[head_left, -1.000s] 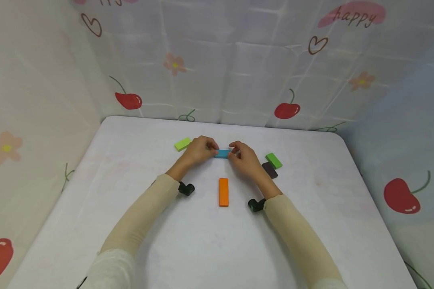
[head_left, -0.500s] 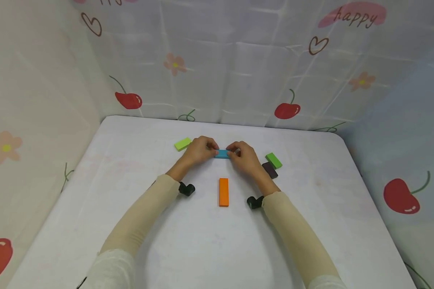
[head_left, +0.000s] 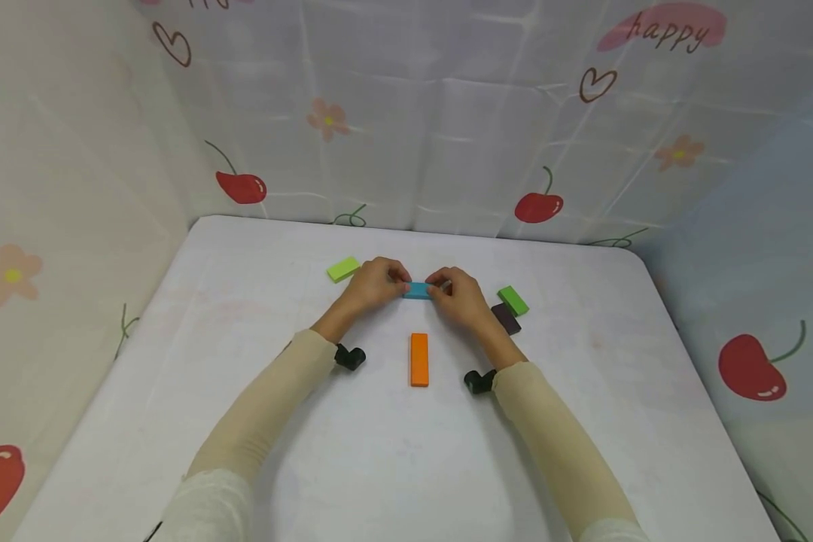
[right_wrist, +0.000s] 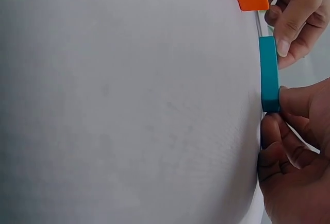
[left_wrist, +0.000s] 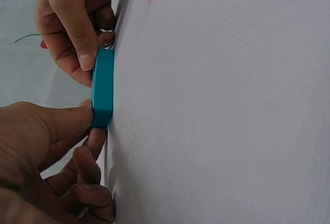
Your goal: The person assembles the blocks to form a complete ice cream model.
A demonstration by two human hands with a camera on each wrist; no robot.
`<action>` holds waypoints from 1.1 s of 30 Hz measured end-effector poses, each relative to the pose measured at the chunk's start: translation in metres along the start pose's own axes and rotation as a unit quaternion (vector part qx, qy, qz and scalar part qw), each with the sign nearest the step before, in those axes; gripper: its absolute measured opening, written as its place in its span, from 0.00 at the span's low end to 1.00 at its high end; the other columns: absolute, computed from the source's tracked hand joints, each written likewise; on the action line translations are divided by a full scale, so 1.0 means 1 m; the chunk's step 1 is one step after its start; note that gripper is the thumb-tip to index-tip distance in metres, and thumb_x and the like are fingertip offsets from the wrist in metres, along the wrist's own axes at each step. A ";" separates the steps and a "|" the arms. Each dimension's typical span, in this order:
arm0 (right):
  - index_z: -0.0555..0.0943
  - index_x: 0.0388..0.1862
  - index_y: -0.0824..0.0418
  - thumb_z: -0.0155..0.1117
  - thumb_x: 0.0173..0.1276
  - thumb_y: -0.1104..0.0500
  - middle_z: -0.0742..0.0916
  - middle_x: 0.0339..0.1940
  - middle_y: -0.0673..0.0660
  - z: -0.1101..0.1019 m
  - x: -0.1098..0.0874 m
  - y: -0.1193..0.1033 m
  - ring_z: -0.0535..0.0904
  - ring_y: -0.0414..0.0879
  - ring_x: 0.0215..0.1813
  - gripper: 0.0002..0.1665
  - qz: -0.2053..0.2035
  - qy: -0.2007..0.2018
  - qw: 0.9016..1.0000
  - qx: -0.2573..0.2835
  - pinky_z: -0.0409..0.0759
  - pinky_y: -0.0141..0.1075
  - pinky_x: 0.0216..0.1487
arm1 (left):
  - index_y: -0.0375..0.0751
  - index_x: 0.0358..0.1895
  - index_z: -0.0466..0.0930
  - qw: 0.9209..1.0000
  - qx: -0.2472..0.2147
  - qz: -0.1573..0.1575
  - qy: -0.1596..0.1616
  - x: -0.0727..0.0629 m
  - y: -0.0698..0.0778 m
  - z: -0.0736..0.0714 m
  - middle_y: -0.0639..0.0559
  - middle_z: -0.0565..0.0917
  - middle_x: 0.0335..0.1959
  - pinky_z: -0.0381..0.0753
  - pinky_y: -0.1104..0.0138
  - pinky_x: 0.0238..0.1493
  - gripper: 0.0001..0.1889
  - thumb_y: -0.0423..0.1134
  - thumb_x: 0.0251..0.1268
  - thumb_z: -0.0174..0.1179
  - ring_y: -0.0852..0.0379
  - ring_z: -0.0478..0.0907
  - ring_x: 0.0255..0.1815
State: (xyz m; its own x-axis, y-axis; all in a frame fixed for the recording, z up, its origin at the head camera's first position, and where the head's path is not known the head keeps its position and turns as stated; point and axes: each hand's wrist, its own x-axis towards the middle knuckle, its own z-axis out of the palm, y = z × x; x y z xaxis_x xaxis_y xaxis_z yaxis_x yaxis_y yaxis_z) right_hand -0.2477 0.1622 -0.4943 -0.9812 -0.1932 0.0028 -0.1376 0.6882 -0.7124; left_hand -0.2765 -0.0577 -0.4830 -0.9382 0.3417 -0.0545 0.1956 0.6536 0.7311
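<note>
A flat blue rectangular block (head_left: 417,290) lies crosswise near the far side of the table, between both hands. My left hand (head_left: 374,284) pinches its left end, the thumb on the top face and a fingertip at the end, as the left wrist view shows around the block (left_wrist: 103,87). At the opposite end, my right hand (head_left: 457,293) grips with thumb and fingers; the right wrist view shows that thumb on the block (right_wrist: 269,74). An orange block (head_left: 419,360) lies lengthwise on the table, closer to me and between the forearms.
Beyond the left wrist lies a yellow-green block (head_left: 342,269). To the right of the right hand, a green block (head_left: 513,300) touches or nearly touches a dark brown block (head_left: 506,319). The white table (head_left: 406,467) meets a printed curtain (head_left: 413,135) behind.
My right hand has shifted slightly left, and its raised fingers have come down onto the right end of the blue block. The left hand keeps its hold almost unmoved.
</note>
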 end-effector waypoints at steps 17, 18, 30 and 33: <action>0.84 0.56 0.61 0.64 0.81 0.56 0.84 0.47 0.59 -0.001 -0.015 0.000 0.77 0.51 0.45 0.12 -0.016 -0.018 1.000 0.005 0.75 0.39 0.48 | 0.47 0.45 0.91 1.000 -0.009 0.001 -0.011 -0.014 0.000 0.003 0.51 0.90 0.42 0.76 0.61 0.48 0.05 0.41 0.72 0.71 0.52 0.80 0.43; 0.84 0.56 0.60 0.64 0.81 0.56 0.84 0.47 0.59 -0.001 -0.016 0.000 0.77 0.51 0.45 0.12 -0.015 -0.020 1.000 0.006 0.75 0.38 0.48 | 0.47 0.45 0.91 1.000 -0.010 0.001 -0.011 -0.015 0.001 0.003 0.50 0.91 0.42 0.76 0.60 0.49 0.05 0.41 0.72 0.71 0.51 0.80 0.43; 0.85 0.56 0.61 0.65 0.80 0.57 0.85 0.48 0.59 -0.004 -0.026 -0.001 0.78 0.50 0.47 0.12 -0.017 -0.036 0.999 0.016 0.77 0.39 0.52 | 0.48 0.48 0.90 1.000 0.004 -0.006 -0.017 -0.028 0.005 0.007 0.51 0.90 0.45 0.75 0.61 0.48 0.07 0.43 0.73 0.69 0.51 0.80 0.44; 0.84 0.56 0.61 0.65 0.80 0.57 0.85 0.48 0.59 -0.004 -0.029 -0.001 0.78 0.50 0.47 0.12 -0.016 -0.044 0.999 0.016 0.77 0.39 0.52 | 0.47 0.48 0.90 1.000 0.009 -0.004 -0.018 -0.032 0.004 0.008 0.51 0.90 0.44 0.74 0.62 0.46 0.07 0.43 0.73 0.70 0.52 0.79 0.42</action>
State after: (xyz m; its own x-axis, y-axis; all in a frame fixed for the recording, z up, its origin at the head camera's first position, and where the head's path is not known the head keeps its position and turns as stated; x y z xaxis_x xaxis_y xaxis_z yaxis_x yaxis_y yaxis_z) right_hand -0.2199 0.1697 -0.4909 -0.9602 -0.2773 -0.0350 -0.1630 0.6575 -0.7356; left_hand -0.2433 -0.0603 -0.4835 -0.9291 0.3601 -0.0848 0.1936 0.6687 0.7179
